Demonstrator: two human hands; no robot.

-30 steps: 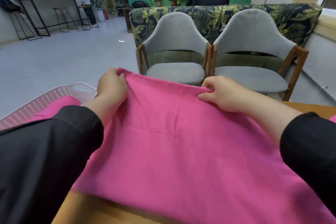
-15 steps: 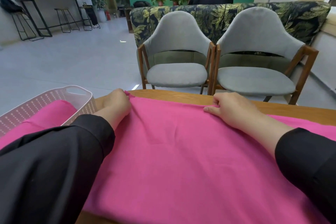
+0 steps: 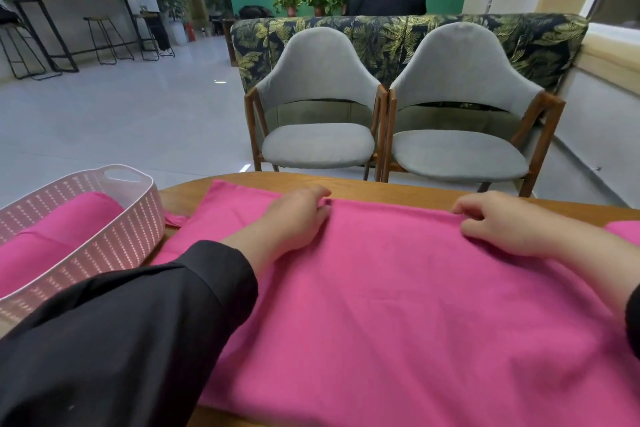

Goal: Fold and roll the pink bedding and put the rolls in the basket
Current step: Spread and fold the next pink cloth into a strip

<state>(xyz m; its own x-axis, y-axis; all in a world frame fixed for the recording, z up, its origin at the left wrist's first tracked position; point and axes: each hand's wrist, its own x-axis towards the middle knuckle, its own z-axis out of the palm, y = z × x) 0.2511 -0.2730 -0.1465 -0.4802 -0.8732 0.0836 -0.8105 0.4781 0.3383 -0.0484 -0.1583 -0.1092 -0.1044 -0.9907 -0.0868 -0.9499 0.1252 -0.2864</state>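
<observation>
Bedding (image 3: 398, 305) lies flat on the wooden table (image 3: 381, 189), far edge just short of the table's far rim. Left hand (image 3: 294, 215) and right hand (image 3: 502, 224) both sit on that far edge, fingers curled, pinching the fabric. Basket (image 3: 135, 218) stands at the table's left end, touching the bedding's left side, with a pink roll (image 3: 69, 218) inside. Two grey chairs (image 3: 391, 107) stand beyond the table.
</observation>
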